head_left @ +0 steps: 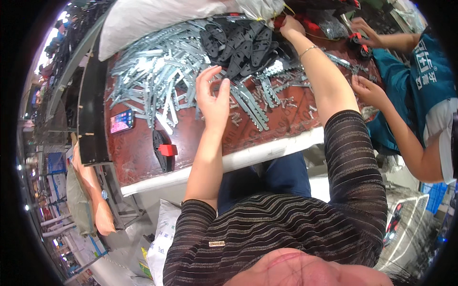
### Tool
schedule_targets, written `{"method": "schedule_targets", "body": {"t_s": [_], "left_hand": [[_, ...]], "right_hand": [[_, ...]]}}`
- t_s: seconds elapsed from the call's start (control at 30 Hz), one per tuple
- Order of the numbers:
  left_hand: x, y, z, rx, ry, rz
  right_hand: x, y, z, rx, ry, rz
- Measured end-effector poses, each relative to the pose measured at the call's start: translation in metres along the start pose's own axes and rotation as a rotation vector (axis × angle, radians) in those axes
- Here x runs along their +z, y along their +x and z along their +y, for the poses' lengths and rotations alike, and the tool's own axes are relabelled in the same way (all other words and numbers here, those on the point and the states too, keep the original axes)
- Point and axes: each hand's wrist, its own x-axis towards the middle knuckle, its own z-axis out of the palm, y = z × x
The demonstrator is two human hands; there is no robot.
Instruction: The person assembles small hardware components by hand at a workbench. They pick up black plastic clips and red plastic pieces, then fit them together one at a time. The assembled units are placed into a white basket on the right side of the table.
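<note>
My left hand (213, 97) is held over the table with thumb and fingers apart and nothing in it. Beneath and beside it lie a heap of notched metal strips (157, 64) and a pile of black plastic handle-shaped parts (241, 45). My right arm stretches to the far side of the table. There my right hand (293, 28) has its fingers bent down beside some red plastic pieces (310, 24); what they grip, if anything, is hidden. Small springs (287, 102) lie scattered nearer me. A black part with a red block (166, 150) lies near the front left.
A phone (121, 121) lies at the table's left edge. A big white sack (157, 21) leans over the back of the heap. On the right, a co-worker in a teal vest (434, 71) holds a black and red part (360, 45). A clear bag (332, 29) lies nearby.
</note>
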Motion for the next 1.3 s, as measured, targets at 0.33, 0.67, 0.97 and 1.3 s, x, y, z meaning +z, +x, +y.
{"method": "schedule_targets", "body": {"t_s": [0.33, 0.67, 0.97, 1.3], "left_hand": [[-0.005, -0.002, -0.007, -0.197, -0.328, 0.030], [-0.002, 0.001, -0.010, -0.334, -0.446, -0.006], [-0.011, 0.005, -0.017, -0.382, -0.459, 0.012], [-0.018, 0.014, -0.023, -0.413, -0.486, 0.070]], "right_hand": [[0.005, 0.001, 0.009, -0.085, 0.057, 0.121], [0.003, -0.005, 0.049, -0.065, 0.080, 0.149], [-0.037, -0.142, -0.004, -0.383, 0.477, 0.383], [-0.025, -0.185, -0.072, -0.895, 0.073, 0.152]]}}
